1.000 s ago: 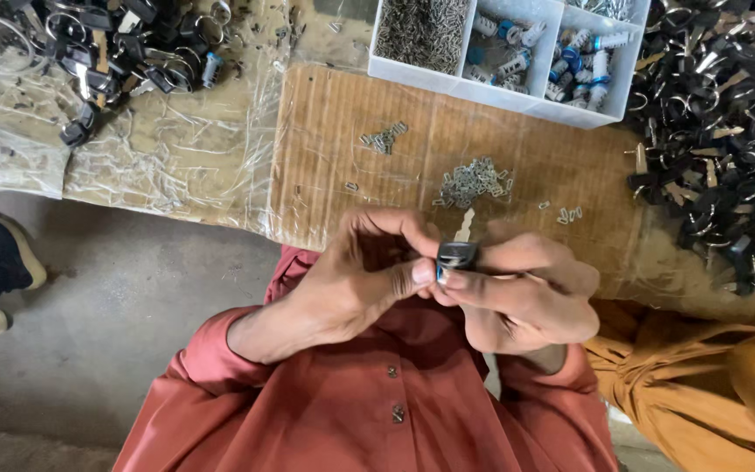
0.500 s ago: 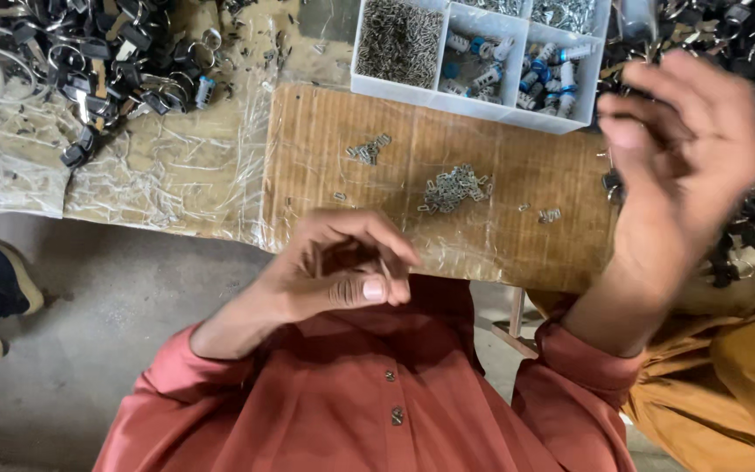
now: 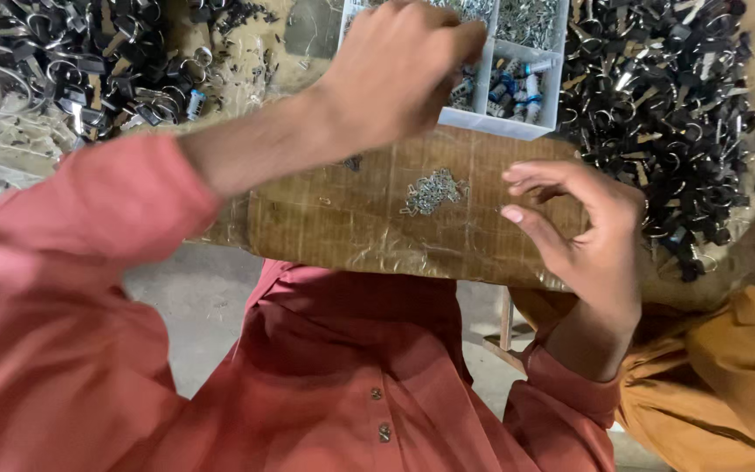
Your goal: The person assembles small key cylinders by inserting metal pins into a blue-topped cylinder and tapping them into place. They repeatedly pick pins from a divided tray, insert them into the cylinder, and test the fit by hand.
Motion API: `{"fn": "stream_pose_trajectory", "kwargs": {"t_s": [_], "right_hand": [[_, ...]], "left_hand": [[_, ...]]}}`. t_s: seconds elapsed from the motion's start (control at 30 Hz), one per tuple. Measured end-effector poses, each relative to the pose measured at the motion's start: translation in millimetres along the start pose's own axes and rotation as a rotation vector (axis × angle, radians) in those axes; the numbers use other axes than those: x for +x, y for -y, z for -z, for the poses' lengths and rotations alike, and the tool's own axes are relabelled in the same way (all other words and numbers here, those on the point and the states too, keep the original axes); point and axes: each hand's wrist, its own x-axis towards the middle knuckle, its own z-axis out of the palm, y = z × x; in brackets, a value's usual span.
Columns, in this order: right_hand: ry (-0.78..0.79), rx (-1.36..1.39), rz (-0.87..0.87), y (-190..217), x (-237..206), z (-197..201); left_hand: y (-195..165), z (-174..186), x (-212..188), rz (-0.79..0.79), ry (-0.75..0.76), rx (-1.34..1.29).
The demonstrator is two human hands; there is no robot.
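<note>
- Since half a second ago my left hand [image 3: 399,65] has left its place in front of my chest and now reaches up across the board into the white compartment tray [image 3: 504,122]; my right hand [image 3: 583,232] has come down from the upper right, out by the pile of dark parts, to hover over the board's right edge.
- Head view, left hand: the fingers are curled together and pointing down into the tray's middle compartments. Whether they pinch anything I cannot tell, since the fingertips are hidden behind the knuckles.
- Head view, right hand: palm turned inward, thumb and forefinger bent toward each other but apart, the other fingers loosely curved. Nothing is visible between them.
- The tray sits at the far edge of the wooden board [image 3: 342,218]; its right compartments hold small blue and silver cylindrical parts [image 3: 513,87] and fine metal pieces.
- A small heap of silver metal bits [image 3: 434,190] lies on the board, between my two hands and just left of my right fingertips.
- A large pile of dark ringed parts [image 3: 657,96] lies right of the tray; a similar pile [image 3: 89,61] lies at far left.
- An orange-clad person [image 3: 718,385] sits at my right.
</note>
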Motion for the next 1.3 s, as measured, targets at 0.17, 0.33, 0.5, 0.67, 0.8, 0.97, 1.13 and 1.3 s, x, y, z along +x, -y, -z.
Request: {"fn": "stream_pose_trajectory", "kwargs": {"t_s": [0.17, 0.33, 0.5, 0.67, 0.8, 0.97, 1.13, 1.3], "right_hand": [[0.077, -0.052, 0.008, 21, -10, 3], [0.156, -0.175, 0.046, 28, -9, 15], [0.309, -0.287, 0.059, 5, 19, 17], [0.269, -0.133, 0.218, -2, 79, -20], [0.065, -0.44, 0.223, -15, 132, -82], [-0.02, -0.415, 0.362, -41, 162, -107], [0.109, -0.144, 0.22, -40, 174, -95], [0.048, -0.128, 0.287, -42, 187, -89]], "left_hand": [[5, -43, 27, 0.173, 0.238, 0.016], [-1, -23, 28, 0.066, -0.036, -0.126], [3, 36, 11, 0.15, -0.152, -0.79], [4, 71, -27, 0.373, -0.105, -1.041], [15, 60, -47, 0.533, -0.089, -1.273], [54, 35, -56, 0.592, 0.001, -1.58], [89, 18, -57, 0.34, -0.06, -1.38], [107, 9, -61, 0.435, -0.088, -1.32]]}}
